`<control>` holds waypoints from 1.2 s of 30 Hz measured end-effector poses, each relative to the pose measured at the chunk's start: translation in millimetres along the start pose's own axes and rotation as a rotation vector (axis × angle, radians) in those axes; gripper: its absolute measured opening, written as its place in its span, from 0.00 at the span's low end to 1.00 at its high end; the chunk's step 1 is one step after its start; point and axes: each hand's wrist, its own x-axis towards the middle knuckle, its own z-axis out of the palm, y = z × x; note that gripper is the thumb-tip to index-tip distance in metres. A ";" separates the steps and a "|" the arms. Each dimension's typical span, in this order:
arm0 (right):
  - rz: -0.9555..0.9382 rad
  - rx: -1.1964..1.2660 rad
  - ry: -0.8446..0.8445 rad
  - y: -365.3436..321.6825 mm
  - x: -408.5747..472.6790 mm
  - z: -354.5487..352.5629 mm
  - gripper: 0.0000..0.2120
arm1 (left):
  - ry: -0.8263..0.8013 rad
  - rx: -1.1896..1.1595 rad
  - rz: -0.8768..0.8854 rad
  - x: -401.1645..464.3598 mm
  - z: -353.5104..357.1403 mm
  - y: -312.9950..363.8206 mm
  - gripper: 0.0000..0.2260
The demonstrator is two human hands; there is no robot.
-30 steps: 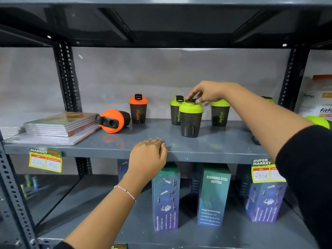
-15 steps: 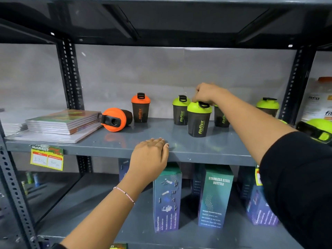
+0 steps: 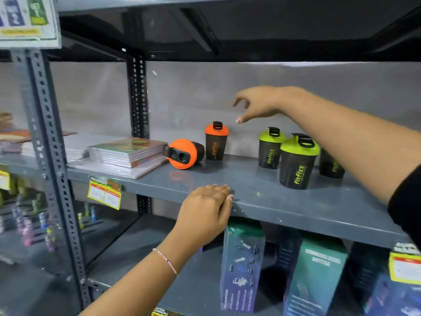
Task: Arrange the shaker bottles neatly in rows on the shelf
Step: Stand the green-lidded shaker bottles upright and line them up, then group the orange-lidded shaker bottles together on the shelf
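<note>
On the grey shelf (image 3: 262, 195) an orange-lidded shaker bottle (image 3: 215, 141) stands upright, and a second orange-lidded shaker (image 3: 184, 153) lies on its side to its left. Two green-lidded shakers stand to the right: one at the back (image 3: 270, 148), a nearer one (image 3: 297, 161). A third dark shaker (image 3: 330, 166) is half hidden behind my right forearm. My right hand (image 3: 257, 104) hovers open above and right of the upright orange shaker, holding nothing. My left hand (image 3: 206, 209) rests flat on the shelf's front edge.
A stack of books (image 3: 127, 151) lies at the shelf's left end against an upright post (image 3: 137, 96). Price tags (image 3: 104, 193) hang on the front edge. Boxed bottles (image 3: 242, 263) stand on the shelf below. The upper shelf sits close overhead.
My right hand has let go of the nearer green-lidded shaker and moved up and left toward the orange shakers. The view has swung left. My left hand stays on the shelf edge.
</note>
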 end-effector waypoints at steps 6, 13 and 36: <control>-0.543 0.055 -0.095 -46.9 58.8 50.3 0.40 | -0.033 -0.022 -0.004 0.4 2.0 -5.1 0.16; -0.872 -0.134 -0.089 -77.7 98.1 98.7 0.52 | -0.032 -0.039 -0.035 1.3 4.0 -4.9 0.15; 0.073 0.848 0.043 -7.8 4.9 84.8 0.32 | -0.082 -0.058 -0.127 4.9 -7.3 6.7 0.16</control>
